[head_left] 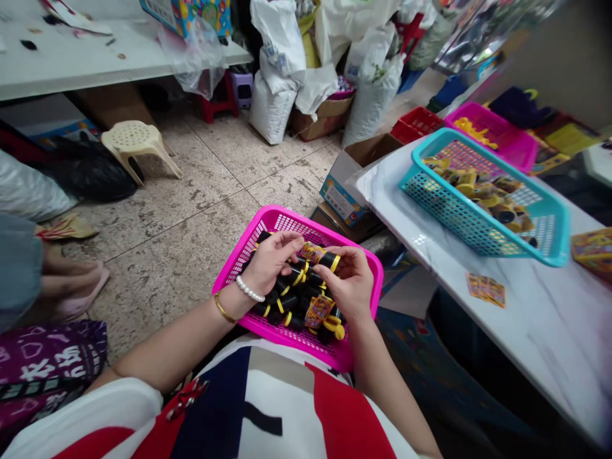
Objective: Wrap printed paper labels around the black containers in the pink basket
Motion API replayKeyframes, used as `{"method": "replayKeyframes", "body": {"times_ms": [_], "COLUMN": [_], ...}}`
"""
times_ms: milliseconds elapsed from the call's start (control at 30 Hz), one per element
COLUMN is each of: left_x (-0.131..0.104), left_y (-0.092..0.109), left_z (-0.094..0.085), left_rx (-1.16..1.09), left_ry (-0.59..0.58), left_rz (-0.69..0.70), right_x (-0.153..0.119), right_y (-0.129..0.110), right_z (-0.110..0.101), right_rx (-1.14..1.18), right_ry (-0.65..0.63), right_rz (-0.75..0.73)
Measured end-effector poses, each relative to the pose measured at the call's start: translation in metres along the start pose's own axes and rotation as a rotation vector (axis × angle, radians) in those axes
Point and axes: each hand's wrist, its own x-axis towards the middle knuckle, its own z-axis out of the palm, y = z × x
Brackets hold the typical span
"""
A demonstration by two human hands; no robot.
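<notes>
A pink basket (297,220) rests on the lap, holding several black cylinders with yellow rims (287,303) and some orange printed labels (319,310). Above its contents, my right hand (352,280) grips one black and yellow cylinder (329,259) between thumb and fingers. An orange printed label (312,252) lies against the left end of that cylinder. My left hand (272,261), with a pearl bracelet at the wrist, has thumb and forefinger pinched at the label's left edge.
On the marbled table (430,255) at the right stand a turquoise basket (444,210) of wrapped pieces and a small stack of labels (486,290). Cardboard boxes (342,197) sit beside it. A cream stool (136,140) and white sacks (273,102) are ahead. Another person's feet (81,287) show at left.
</notes>
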Motion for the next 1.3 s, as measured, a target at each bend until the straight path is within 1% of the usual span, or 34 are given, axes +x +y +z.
{"method": "replayKeyframes", "body": {"times_ms": [100, 133, 233, 333, 467, 533, 633, 667, 700, 733, 833, 867, 900, 933, 1033, 1067, 1100, 1133, 1200, 1300], "left_x": [0.001, 0.002, 0.005, 0.004, 0.003, 0.005, 0.014, 0.016, 0.019, 0.021, 0.023, 0.024, 0.025, 0.027, 0.033, 0.034, 0.035, 0.035, 0.032, 0.025], "left_y": [0.003, 0.003, 0.001, 0.000, 0.000, 0.001, 0.003, 0.005, 0.008, 0.011, 0.017, 0.017, 0.016, 0.015, 0.011, 0.011, 0.012, 0.013, 0.018, 0.024], "left_z": [-0.006, -0.008, -0.012, -0.010, -0.008, -0.009, -0.009, -0.009, -0.008, -0.008, -0.006, -0.006, -0.006, -0.005, -0.004, -0.003, -0.003, -0.002, -0.001, -0.002], "left_rx": [0.158, 0.205, 0.269, 0.271, 0.210, 0.283, 0.456, 0.502, 0.538, 0.558, 0.533, 0.518, 0.520, 0.545, 0.676, 0.697, 0.692, 0.661, 0.568, 0.492], "left_ry": [-0.176, -0.205, -0.188, -0.199, -0.232, -0.230, -0.221, -0.232, -0.253, -0.277, -0.356, -0.380, -0.394, -0.394, -0.359, -0.366, -0.390, -0.418, -0.442, -0.408], "left_rz": [-0.056, -0.061, 0.002, 0.046, -0.013, 0.051, 0.236, 0.267, 0.266, 0.243, 0.117, 0.102, 0.123, 0.176, 0.371, 0.397, 0.392, 0.361, 0.267, 0.144], "right_x": [0.001, 0.001, -0.001, -0.002, 0.000, 0.003, 0.008, 0.010, 0.010, 0.011, 0.008, 0.008, 0.007, 0.008, 0.011, 0.012, 0.014, 0.015, 0.015, 0.013], "right_y": [0.002, 0.002, 0.000, -0.003, -0.005, -0.001, 0.006, 0.009, 0.010, 0.011, 0.013, 0.014, 0.016, 0.017, 0.023, 0.024, 0.024, 0.023, 0.019, 0.010], "right_z": [0.000, 0.000, -0.003, -0.008, -0.009, -0.005, 0.004, 0.005, 0.006, 0.006, 0.000, -0.001, -0.002, -0.001, 0.005, 0.007, 0.008, 0.008, 0.004, -0.005], "right_rx": [0.018, 0.007, -0.114, -0.277, -0.346, -0.293, -0.071, -0.009, 0.025, 0.023, -0.127, -0.174, -0.185, -0.154, 0.079, 0.139, 0.170, 0.178, 0.138, -0.047], "right_ry": [-0.126, -0.166, -0.210, -0.199, -0.173, -0.159, -0.115, -0.104, -0.096, -0.081, -0.031, -0.014, 0.001, 0.009, 0.040, 0.043, 0.045, 0.048, 0.047, 0.026], "right_rz": [0.036, 0.041, -0.011, -0.098, -0.166, -0.107, 0.106, 0.158, 0.180, 0.164, -0.009, -0.054, -0.061, -0.024, 0.214, 0.278, 0.311, 0.311, 0.219, -0.044]}}
